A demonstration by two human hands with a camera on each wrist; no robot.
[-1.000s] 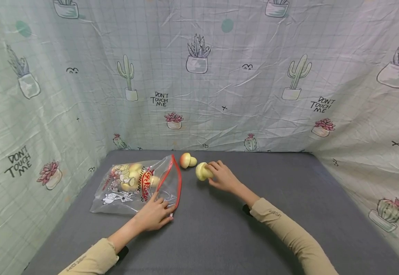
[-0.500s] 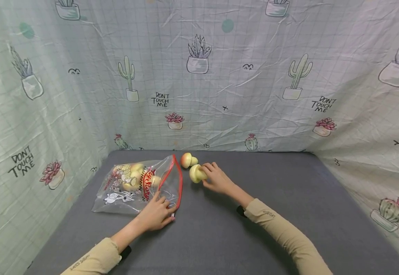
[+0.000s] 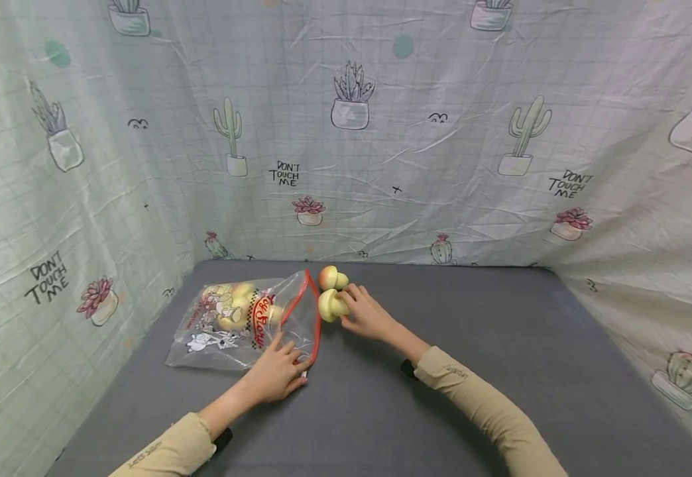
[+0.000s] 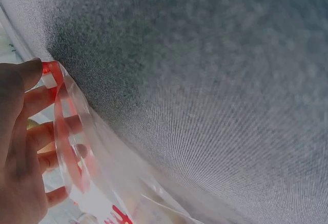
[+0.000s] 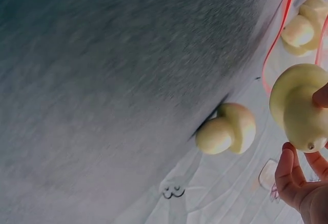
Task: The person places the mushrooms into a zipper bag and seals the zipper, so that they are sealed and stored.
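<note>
A clear plastic zip bag [image 3: 181, 351] with a red zip edge and a printed cartoon design lies on the left of the table. Several yellowish mushrooms [image 3: 241, 305] show inside it. My left hand [image 3: 274, 372] holds the bag's near mouth corner; in the left wrist view the thumb [image 4: 32, 73] and a finger meet at the red strip [image 4: 57, 78], other fingers spread behind the film. My right hand [image 3: 366, 317] grips a pale yellow toy mushroom [image 3: 329, 305] by its stem, cap towards the bag mouth. Behind it, a second mushroom [image 3: 333, 277] with a reddish cap lies on its side.
The grey table [image 3: 441, 371] stretches to the right and front of both hands. A pale cloth curtain [image 3: 394, 218] printed with potted cacti hangs along the back and both sides.
My right hand has carried its mushroom left, right up to the bag's red edge. My left hand stays at the bag corner, and the other mushroom lies where it was.
</note>
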